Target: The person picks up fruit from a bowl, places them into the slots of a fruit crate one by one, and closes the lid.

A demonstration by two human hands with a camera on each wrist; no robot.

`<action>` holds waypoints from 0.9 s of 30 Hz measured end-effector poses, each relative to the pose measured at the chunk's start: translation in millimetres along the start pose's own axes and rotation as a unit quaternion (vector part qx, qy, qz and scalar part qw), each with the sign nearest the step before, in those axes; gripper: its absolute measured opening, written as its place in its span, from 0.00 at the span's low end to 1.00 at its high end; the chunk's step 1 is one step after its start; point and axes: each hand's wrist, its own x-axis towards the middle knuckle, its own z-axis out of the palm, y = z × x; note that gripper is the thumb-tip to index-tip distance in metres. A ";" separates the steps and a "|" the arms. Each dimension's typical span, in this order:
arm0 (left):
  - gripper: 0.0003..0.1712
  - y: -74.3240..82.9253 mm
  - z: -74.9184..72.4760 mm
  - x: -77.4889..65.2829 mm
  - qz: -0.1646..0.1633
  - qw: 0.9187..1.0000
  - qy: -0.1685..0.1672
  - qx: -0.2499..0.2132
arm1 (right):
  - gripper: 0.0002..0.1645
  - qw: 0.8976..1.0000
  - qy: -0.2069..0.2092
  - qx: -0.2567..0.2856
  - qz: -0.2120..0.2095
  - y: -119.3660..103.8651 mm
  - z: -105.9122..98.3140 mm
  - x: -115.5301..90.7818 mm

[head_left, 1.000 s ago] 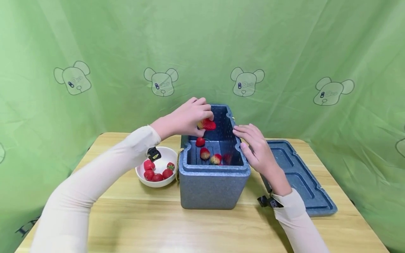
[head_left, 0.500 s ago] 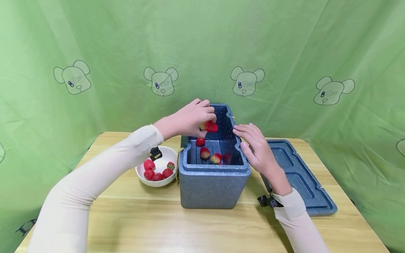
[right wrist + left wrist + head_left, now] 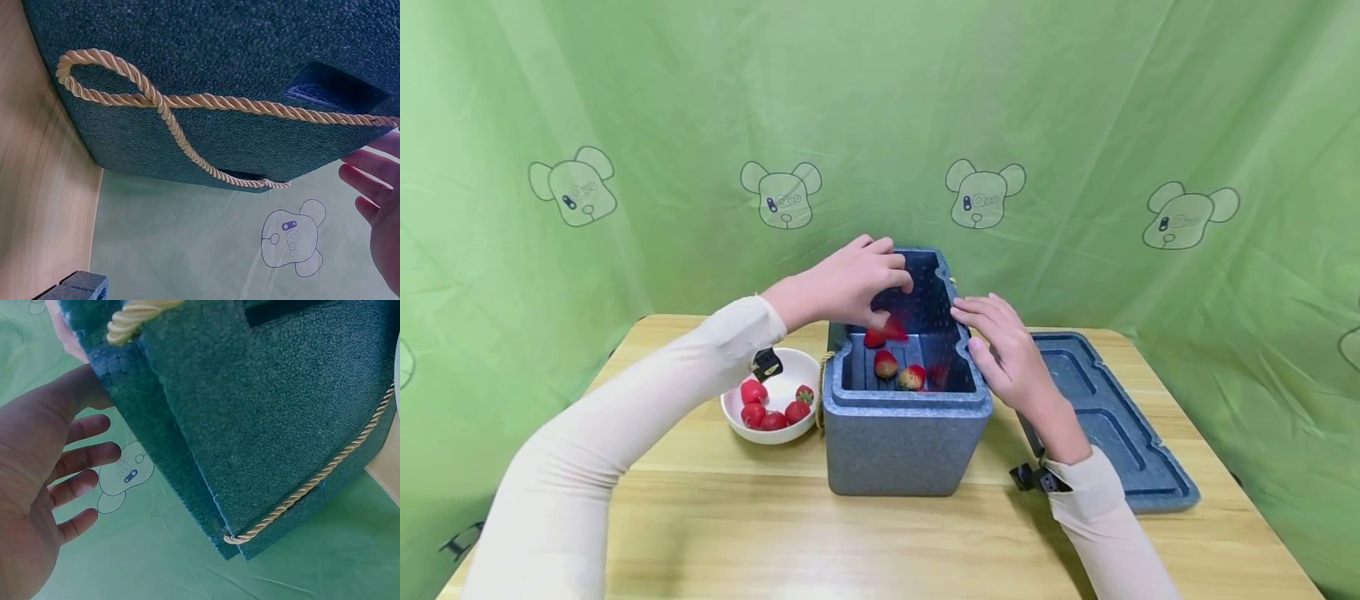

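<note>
Over the grey foam box, my left hand has its fingers and thumb parted around nothing; the left wrist view shows its fingers spread too. Just below the thumb, a blurred red strawberry hangs inside the box, apart from the fingers. Several more strawberries lie on the box floor, among them a red and pale one and a red and yellowish one. My right hand rests its fingertips on the box's right rim, fingers extended.
Left of the box stands a white bowl with several strawberries. The grey lid lies on the wooden table at right. Gold rope hangs along the box's side. A green curtain stands behind.
My left hand shifted slightly right, then its fingers parted and let go of the strawberry, which dropped lower into the box. The right hand has stayed at the rim.
</note>
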 end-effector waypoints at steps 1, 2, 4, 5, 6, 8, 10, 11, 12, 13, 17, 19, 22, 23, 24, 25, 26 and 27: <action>0.22 -0.3 0.3 -0.6 -0.001 1.000 0.003 0.001 | 0.24 1.000 0.001 -0.001 -0.001 0.0 0.0 0.1; 0.23 -0.9 0.5 -1.3 -0.003 1.000 0.005 0.001 | 0.24 1.000 0.001 -0.001 -0.001 0.0 0.1 0.2; 0.22 -1.8 1.0 -2.9 -0.005 1.000 0.009 0.000 | 0.24 1.000 0.004 -0.002 -0.003 0.2 0.4 0.6; 0.22 -2.3 1.2 -3.9 -0.006 1.000 0.011 0.000 | 0.24 1.000 0.005 -0.002 -0.004 0.4 0.6 0.7; 0.22 -2.6 1.4 -4.9 -0.007 1.000 0.012 -0.001 | 0.24 1.000 0.008 -0.001 -0.006 0.5 0.9 0.9; 0.23 -3.9 2.5 -7.7 -0.010 1.000 0.012 -0.003 | 0.24 1.000 0.008 0.001 -0.007 0.7 1.3 1.0; 0.23 -5.1 4.1 -11.3 -0.015 1.000 0.012 -0.005 | 0.24 1.000 0.010 0.002 -0.008 0.9 1.8 0.7; 0.23 -5.7 5.0 -13.3 -0.018 1.000 0.012 -0.008 | 0.24 1.000 0.010 0.002 -0.008 0.8 1.9 0.4; 0.23 -6.5 6.0 -15.4 -0.021 1.000 0.014 -0.011 | 0.23 1.000 0.010 0.003 -0.007 0.7 2.0 0.2; 0.23 -7.8 7.0 -17.4 -0.024 1.000 0.015 -0.013 | 0.23 1.000 0.008 0.003 -0.006 0.6 1.9 0.3; 0.21 -13.1 11.0 -26.0 -0.031 0.999 0.026 -0.026 | 0.23 1.000 0.005 0.002 -0.004 -0.6 1.3 0.4; 0.21 -15.1 12.9 -31.2 -0.035 0.998 0.032 -0.032 | 0.23 1.000 0.007 0.003 -0.005 -0.5 1.8 -0.4; 0.20 -17.9 14.3 -39.8 -0.043 0.997 0.050 -0.043 | 0.23 1.000 0.011 0.007 -0.007 -0.4 2.6 -1.4; 0.19 -19.2 14.3 -42.9 -0.045 0.996 0.059 -0.046 | 0.23 1.000 0.012 0.008 -0.008 -0.3 2.9 -1.4; 0.19 -20.6 14.1 -46.1 -0.049 0.995 0.068 -0.050 | 0.23 1.000 0.014 0.008 -0.008 -0.1 3.2 -1.2; 0.19 -22.5 14.1 -49.3 -0.051 0.994 0.079 -0.053 | 0.23 1.000 0.014 0.009 -0.007 -0.4 3.1 -0.8; 0.18 -24.3 14.2 -52.5 -0.053 0.993 0.092 -0.056 | 0.23 1.000 0.014 0.009 -0.008 -0.3 3.3 -0.4; 0.18 -26.4 14.6 -56.1 -0.055 0.991 0.105 -0.057 | 0.23 1.000 0.014 0.009 -0.008 -0.1 3.6 0.0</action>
